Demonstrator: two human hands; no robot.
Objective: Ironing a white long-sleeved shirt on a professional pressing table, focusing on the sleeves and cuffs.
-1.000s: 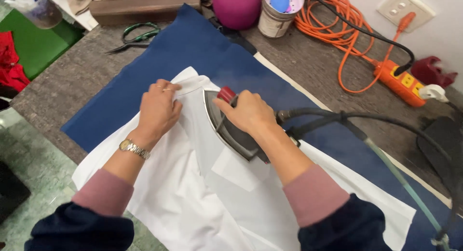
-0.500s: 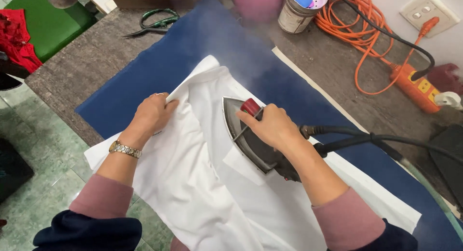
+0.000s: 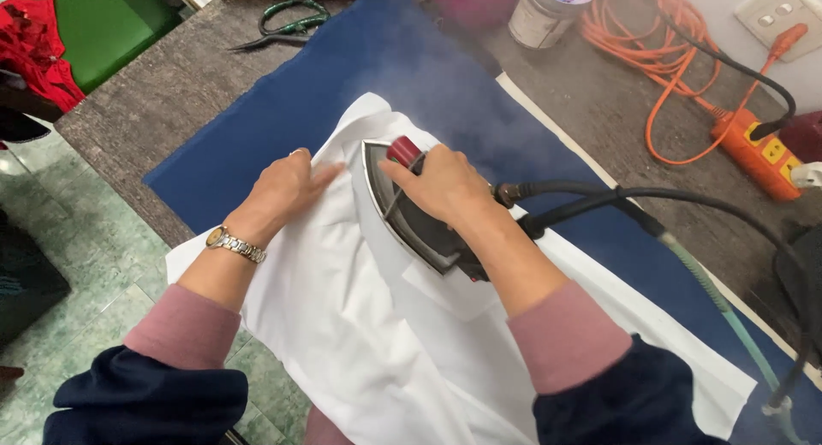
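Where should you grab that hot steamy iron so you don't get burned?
By its handle on top, coming down from above, as the right hand does now. The iron lies flat on the white cloth, so its hot soleplate faces down and steam rises ahead of its tip. The hoses leave from the back, so that end is crowded.

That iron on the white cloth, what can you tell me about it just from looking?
The steam iron is dark and metal-edged, pointed at the far end, with a dark red knob near its tip. It lies flat on the white fabric, nose pointing away from the person. The right hand grips its handle. Black hoses run from its rear, and steam rises ahead of it. The left hand presses the fabric beside it.
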